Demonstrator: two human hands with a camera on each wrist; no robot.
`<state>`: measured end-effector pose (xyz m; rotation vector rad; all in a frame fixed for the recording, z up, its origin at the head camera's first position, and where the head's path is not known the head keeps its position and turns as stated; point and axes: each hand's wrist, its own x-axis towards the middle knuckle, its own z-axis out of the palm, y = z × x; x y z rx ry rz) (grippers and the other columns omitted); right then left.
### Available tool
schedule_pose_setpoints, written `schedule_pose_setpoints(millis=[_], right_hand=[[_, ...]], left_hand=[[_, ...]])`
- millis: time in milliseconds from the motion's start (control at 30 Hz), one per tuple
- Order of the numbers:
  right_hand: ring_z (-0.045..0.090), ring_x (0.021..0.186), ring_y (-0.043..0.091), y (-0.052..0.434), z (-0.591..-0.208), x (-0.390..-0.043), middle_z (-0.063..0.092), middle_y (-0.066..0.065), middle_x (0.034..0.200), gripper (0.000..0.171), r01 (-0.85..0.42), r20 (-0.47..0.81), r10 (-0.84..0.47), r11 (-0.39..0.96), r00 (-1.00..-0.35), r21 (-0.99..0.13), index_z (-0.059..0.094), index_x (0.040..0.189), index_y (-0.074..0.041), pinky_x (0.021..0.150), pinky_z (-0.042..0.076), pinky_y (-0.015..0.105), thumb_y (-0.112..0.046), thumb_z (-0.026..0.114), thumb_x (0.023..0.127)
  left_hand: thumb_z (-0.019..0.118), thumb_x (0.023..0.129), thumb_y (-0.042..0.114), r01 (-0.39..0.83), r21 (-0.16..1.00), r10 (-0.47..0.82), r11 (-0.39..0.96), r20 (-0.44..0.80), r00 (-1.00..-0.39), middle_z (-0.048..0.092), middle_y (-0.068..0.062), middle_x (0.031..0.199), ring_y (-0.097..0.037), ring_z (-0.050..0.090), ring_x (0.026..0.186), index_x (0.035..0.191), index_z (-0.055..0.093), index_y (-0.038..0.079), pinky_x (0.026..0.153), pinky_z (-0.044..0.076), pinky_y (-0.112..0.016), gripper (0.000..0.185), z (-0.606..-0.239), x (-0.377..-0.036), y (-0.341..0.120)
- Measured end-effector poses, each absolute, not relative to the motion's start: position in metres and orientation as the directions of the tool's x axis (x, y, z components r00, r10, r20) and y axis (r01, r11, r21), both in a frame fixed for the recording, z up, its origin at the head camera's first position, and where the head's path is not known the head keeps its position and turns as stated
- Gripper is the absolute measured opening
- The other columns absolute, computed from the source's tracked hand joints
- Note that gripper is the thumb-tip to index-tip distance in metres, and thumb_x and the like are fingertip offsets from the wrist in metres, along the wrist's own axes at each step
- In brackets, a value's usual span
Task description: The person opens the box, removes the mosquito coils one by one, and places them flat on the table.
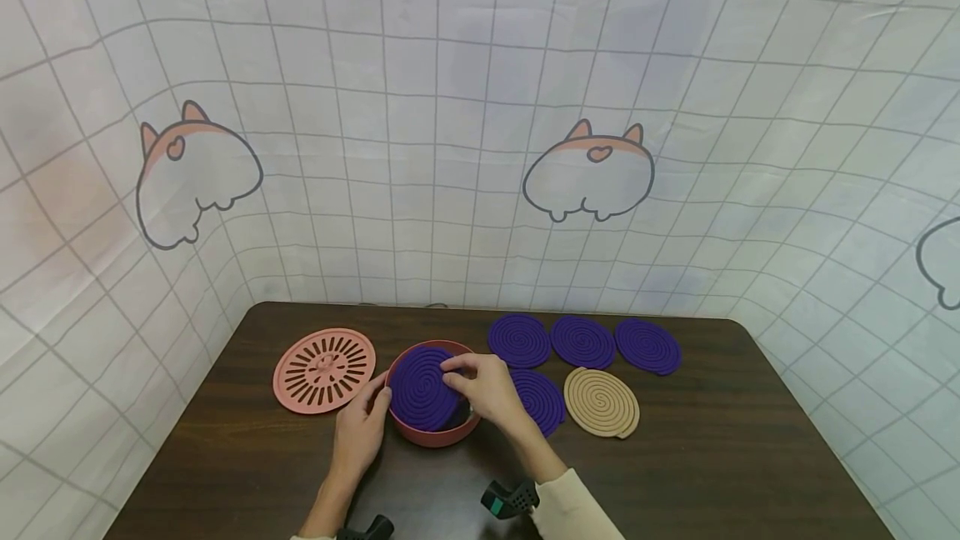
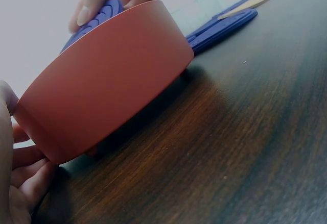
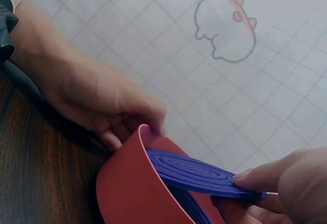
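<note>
A purple coil [image 1: 422, 387] is pinched at its far edge by the right hand [image 1: 489, 387] and held tilted across the red bowl [image 1: 435, 433], whose near-left wall is gripped by the left hand [image 1: 360, 427].

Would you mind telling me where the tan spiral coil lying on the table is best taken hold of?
Probably by the outer rim of the tan spiral coil, coming from above on its right side. It lies flat, thin and wound, so a pinch across the edge seems safest, and the right side has bare table.
</note>
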<state>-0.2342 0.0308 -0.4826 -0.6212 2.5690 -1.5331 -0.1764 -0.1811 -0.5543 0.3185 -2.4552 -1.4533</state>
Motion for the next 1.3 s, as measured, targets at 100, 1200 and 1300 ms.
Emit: schedule_pose_setpoints(millis=[100,1200,1300], right_hand=[[0.064,0.061,0.015,0.031,-0.484,-0.235,0.077,0.01,0.09,0.017,-0.297,0.136,-0.378,0.41,-0.916,-0.862,0.077,0.107,-0.007,0.055,0.052,0.021,-0.013,0.071,0.092],[0.068,0.077,0.01,0.049,-0.479,-0.228,0.077,0.009,0.097,0.016,-0.274,0.183,-0.262,0.375,-0.948,-0.886,0.079,0.103,-0.009,0.066,0.052,0.019,-0.016,0.075,0.089],[0.066,0.076,0.009,0.051,-0.478,-0.228,0.077,0.009,0.096,0.016,-0.279,0.189,-0.258,0.378,-0.947,-0.882,0.079,0.103,-0.01,0.065,0.051,0.019,-0.017,0.075,0.089]], left_hand=[[0.051,0.104,0.036,-0.05,0.88,-0.323,0.472,0.119,-0.939,0.066,-0.007,0.135,-0.027,0.063,0.125,0.138,0.062,0.019,0.102,0.05,-0.049,0.04,-0.554,-0.177,-0.181],[0.052,0.104,0.033,-0.06,0.879,-0.333,0.473,0.115,-0.936,0.066,-0.009,0.136,-0.029,0.061,0.127,0.138,0.063,0.017,0.104,0.048,-0.051,0.039,-0.554,-0.177,-0.18],[0.052,0.104,0.033,-0.06,0.879,-0.334,0.473,0.116,-0.936,0.066,-0.009,0.136,-0.029,0.06,0.128,0.137,0.063,0.017,0.105,0.048,-0.051,0.038,-0.553,-0.177,-0.18]])
